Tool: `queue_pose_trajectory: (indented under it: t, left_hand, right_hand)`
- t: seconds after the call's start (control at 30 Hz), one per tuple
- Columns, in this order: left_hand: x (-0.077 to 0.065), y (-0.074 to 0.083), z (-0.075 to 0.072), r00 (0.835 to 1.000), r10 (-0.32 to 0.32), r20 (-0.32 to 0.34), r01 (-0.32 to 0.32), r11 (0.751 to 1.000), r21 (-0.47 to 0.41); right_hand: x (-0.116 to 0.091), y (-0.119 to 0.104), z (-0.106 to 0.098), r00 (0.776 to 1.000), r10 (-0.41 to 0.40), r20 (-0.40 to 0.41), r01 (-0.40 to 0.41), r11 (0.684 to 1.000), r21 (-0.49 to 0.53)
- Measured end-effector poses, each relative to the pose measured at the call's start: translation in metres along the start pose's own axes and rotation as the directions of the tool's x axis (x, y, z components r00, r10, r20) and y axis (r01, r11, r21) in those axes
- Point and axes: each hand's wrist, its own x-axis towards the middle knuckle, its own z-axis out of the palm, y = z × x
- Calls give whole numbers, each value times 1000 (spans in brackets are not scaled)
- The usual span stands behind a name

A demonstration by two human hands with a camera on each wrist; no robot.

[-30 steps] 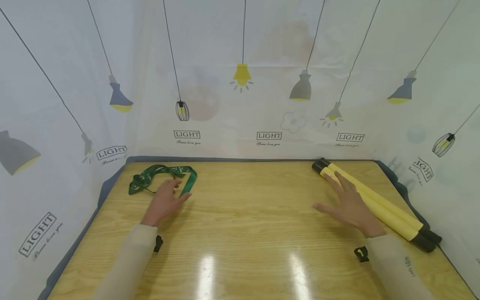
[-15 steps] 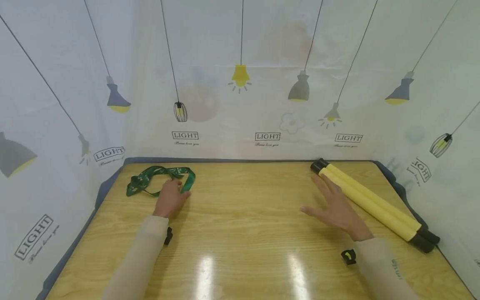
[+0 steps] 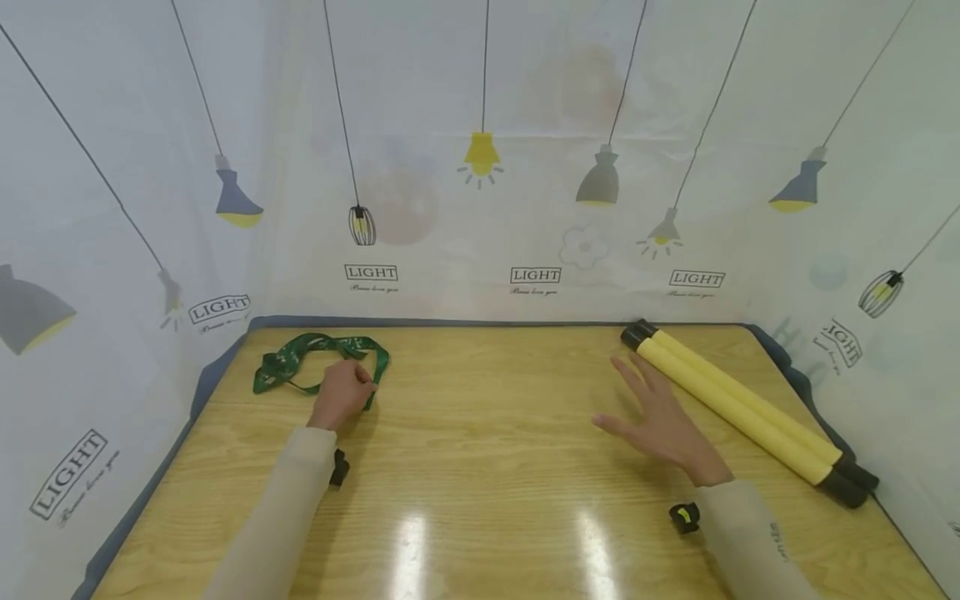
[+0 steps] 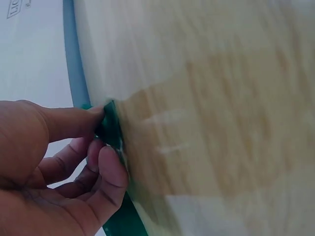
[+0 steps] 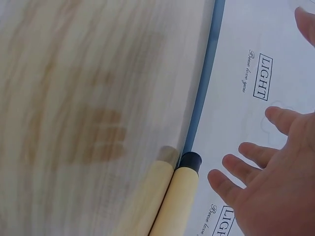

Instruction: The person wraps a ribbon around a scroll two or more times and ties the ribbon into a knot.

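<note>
A green ribbon with a light printed pattern (image 3: 279,368) lies in a loose loop at the table's back left. My left hand (image 3: 341,397) pinches its near end between thumb and fingers; in the left wrist view a folded bit of the ribbon (image 4: 111,127) sticks out at the fingertips. On the right, two yellow tubes with black ends (image 3: 731,414) lie side by side, slanting from the back edge toward the front right corner. My right hand (image 3: 666,427), fingers spread and holding nothing, is just left of the tubes.
The wooden table (image 3: 487,433) reaches back to a white curtain (image 3: 465,233) printed with lamps and "LIGHT" labels, which also encloses both sides. A blue-grey edge (image 3: 450,321) runs along the table's back.
My left hand has moved slightly right and closed its fingers on the ribbon's end. My right hand has drawn left, away from the yellow tubes, with fingers still spread.
</note>
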Motion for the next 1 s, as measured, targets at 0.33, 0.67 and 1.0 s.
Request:
queue_pose_trajectory:
  t: [0.33,0.67,1.0]
  left_hand:
    - [-14,17,-1,999,13,51,-3,984,-175]
    - [-37,54,23,993,-36,112,88,860,-502]
    - [-60,98,44,991,50,121,45,735,-677]
  right_hand:
    - [6,-10,1,1000,-24,20,23,999,49]
    - [18,-44,8,997,-28,67,17,988,153]
    - [31,-81,22,986,-103,132,53,941,334]
